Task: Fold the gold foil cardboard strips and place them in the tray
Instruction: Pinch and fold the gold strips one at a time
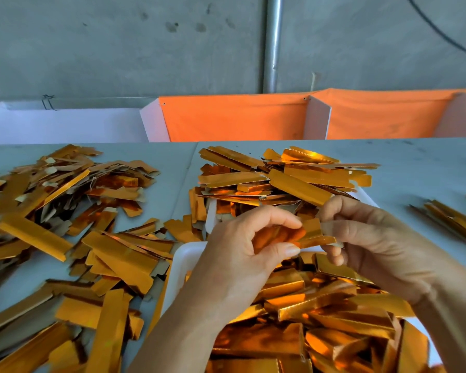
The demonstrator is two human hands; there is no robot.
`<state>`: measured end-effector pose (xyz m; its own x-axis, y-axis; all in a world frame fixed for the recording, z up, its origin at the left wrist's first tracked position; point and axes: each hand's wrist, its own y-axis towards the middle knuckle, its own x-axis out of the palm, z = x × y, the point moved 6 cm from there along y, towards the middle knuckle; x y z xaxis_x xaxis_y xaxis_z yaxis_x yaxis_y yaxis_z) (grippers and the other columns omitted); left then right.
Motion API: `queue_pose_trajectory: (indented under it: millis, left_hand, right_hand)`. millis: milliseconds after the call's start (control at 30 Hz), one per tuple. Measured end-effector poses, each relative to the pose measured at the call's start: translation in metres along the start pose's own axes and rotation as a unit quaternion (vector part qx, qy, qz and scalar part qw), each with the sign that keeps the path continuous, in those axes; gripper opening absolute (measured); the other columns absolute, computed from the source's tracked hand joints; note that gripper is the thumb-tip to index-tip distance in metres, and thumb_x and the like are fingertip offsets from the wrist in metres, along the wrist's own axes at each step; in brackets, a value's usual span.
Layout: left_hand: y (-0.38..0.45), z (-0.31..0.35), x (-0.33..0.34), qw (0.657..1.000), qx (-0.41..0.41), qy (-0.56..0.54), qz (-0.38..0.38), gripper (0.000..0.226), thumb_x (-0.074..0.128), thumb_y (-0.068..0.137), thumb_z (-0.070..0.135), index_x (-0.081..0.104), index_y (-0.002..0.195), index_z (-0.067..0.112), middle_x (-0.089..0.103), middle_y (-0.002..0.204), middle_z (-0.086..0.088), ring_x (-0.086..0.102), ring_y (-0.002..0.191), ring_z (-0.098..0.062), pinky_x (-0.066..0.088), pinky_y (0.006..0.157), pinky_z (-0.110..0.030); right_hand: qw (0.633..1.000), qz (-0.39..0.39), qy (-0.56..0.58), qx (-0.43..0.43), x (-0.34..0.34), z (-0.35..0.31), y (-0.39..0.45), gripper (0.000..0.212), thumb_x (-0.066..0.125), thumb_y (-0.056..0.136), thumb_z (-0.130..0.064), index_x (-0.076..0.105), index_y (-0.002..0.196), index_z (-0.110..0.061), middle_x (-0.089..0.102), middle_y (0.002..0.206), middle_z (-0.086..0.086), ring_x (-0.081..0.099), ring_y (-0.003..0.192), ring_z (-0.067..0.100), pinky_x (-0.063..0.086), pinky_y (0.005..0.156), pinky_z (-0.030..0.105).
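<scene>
The shiny gold foil cardboard strip [311, 234] could slip and drop onto the messy pile if a pinch loosens mid-fold. The left hand [242, 254] and the right hand [371, 238] both have fingers curled tight, pinching it. Right under this grip waits the white plastic tray [184, 261], heaped full.

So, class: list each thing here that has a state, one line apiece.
Held strip: partly folded, pinched by both hands.
Left hand: gripping the strip.
Right hand: gripping the strip.
White tray: heaped with strips.
Left pile: loose on the table.
</scene>
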<state>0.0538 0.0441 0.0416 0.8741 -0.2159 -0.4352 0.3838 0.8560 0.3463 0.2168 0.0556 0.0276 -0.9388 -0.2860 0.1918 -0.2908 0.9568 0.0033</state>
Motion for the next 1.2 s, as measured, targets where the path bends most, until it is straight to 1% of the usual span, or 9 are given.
queue_pose_trajectory:
  millis: [67, 233, 400, 533, 700, 800, 900, 1100, 1200]
  left_hand:
    - [0.000, -0.001, 0.001, 1.000, -0.003, 0.016, -0.006, 0.025, 0.069, 0.082, 0.025, 0.065, 0.102, 0.040, 0.063, 0.102, 0.027, 0.056, 0.100, 0.009, 0.043, 0.081, -0.004]
    - [0.001, -0.008, -0.001, 0.999, -0.031, 0.010, 0.004, 0.025, 0.068, 0.083, 0.028, 0.063, 0.103, 0.043, 0.063, 0.101, 0.028, 0.056, 0.100, 0.009, 0.043, 0.079, -0.003]
    - [0.001, -0.008, -0.004, 0.999, -0.033, 0.005, 0.008, 0.025, 0.068, 0.083, 0.028, 0.063, 0.102, 0.043, 0.064, 0.101, 0.026, 0.057, 0.100, 0.006, 0.044, 0.080, -0.005]
    - [0.001, -0.007, -0.004, 0.999, -0.033, 0.004, 0.006, 0.024, 0.067, 0.084, 0.029, 0.063, 0.102, 0.044, 0.063, 0.100, 0.028, 0.056, 0.100, 0.007, 0.044, 0.079, -0.005]
    - [0.000, -0.002, -0.003, 1.000, -0.014, 0.018, 0.005, 0.025, 0.066, 0.084, 0.028, 0.063, 0.104, 0.042, 0.063, 0.102, 0.027, 0.056, 0.101, 0.008, 0.043, 0.080, -0.005]
    - [-0.002, 0.002, -0.001, 0.998, 0.012, 0.059, 0.009, 0.027, 0.069, 0.083, 0.024, 0.064, 0.105, 0.038, 0.062, 0.104, 0.026, 0.054, 0.103, 0.009, 0.043, 0.082, -0.005]
    - [-0.001, 0.006, 0.002, 0.989, 0.034, 0.140, 0.016, 0.027, 0.067, 0.085, 0.025, 0.061, 0.108, 0.038, 0.060, 0.109, 0.025, 0.050, 0.105, 0.008, 0.044, 0.085, -0.010]
    - [-0.001, 0.007, -0.002, 0.988, 0.037, 0.142, 0.036, 0.025, 0.066, 0.086, 0.024, 0.061, 0.107, 0.037, 0.057, 0.092, 0.027, 0.052, 0.090, 0.007, 0.041, 0.072, -0.005]
    - [-0.002, 0.005, -0.004, 0.991, 0.028, 0.125, 0.040, 0.026, 0.066, 0.085, 0.025, 0.061, 0.106, 0.039, 0.057, 0.090, 0.028, 0.054, 0.090, 0.005, 0.042, 0.071, -0.005]
  right_hand:
    - [0.999, 0.019, -0.034, -0.008, 0.001, 0.000, 0.001, 0.010, 0.071, 0.064, -0.007, 0.066, 0.065, -0.016, 0.051, 0.053, 0.008, 0.048, 0.045, 0.015, 0.044, 0.043, 0.021]
    - [1.000, -0.006, -0.005, -0.017, 0.002, -0.003, -0.002, 0.007, 0.075, 0.074, -0.009, 0.071, 0.077, -0.014, 0.059, 0.066, 0.012, 0.058, 0.055, 0.017, 0.051, 0.050, 0.022]
    - [0.997, -0.067, -0.021, -0.010, 0.003, -0.006, -0.007, 0.050, 0.093, 0.052, -0.034, 0.072, 0.093, -0.015, 0.066, 0.080, 0.016, 0.067, 0.071, 0.021, 0.055, 0.059, 0.024]
    - [0.998, -0.051, -0.036, -0.029, 0.003, -0.007, -0.005, 0.038, 0.090, 0.057, -0.029, 0.071, 0.088, -0.015, 0.067, 0.080, 0.013, 0.068, 0.072, 0.020, 0.055, 0.057, 0.023]
    - [0.997, -0.045, -0.047, -0.035, 0.006, -0.006, -0.005, 0.032, 0.089, 0.061, -0.028, 0.067, 0.080, -0.014, 0.062, 0.063, 0.014, 0.060, 0.053, 0.018, 0.052, 0.052, 0.023]
    - [0.996, -0.023, -0.078, -0.037, 0.007, -0.004, -0.003, 0.014, 0.074, 0.070, -0.011, 0.063, 0.073, -0.019, 0.051, 0.051, 0.008, 0.047, 0.042, 0.016, 0.043, 0.045, 0.020]
    - [0.990, 0.011, -0.133, -0.037, 0.007, -0.001, -0.001, 0.013, 0.064, 0.068, -0.008, 0.060, 0.072, -0.020, 0.048, 0.047, 0.005, 0.042, 0.040, 0.015, 0.040, 0.045, 0.019]
    - [0.999, -0.018, 0.032, 0.001, 0.004, 0.002, -0.001, 0.017, 0.059, 0.077, -0.018, 0.066, 0.090, -0.009, 0.057, 0.064, 0.014, 0.057, 0.054, 0.021, 0.051, 0.049, 0.026]
    - [0.998, -0.021, 0.063, 0.017, 0.003, 0.004, 0.000, 0.014, 0.069, 0.076, -0.013, 0.069, 0.089, -0.010, 0.059, 0.066, 0.013, 0.061, 0.054, 0.020, 0.052, 0.048, 0.025]
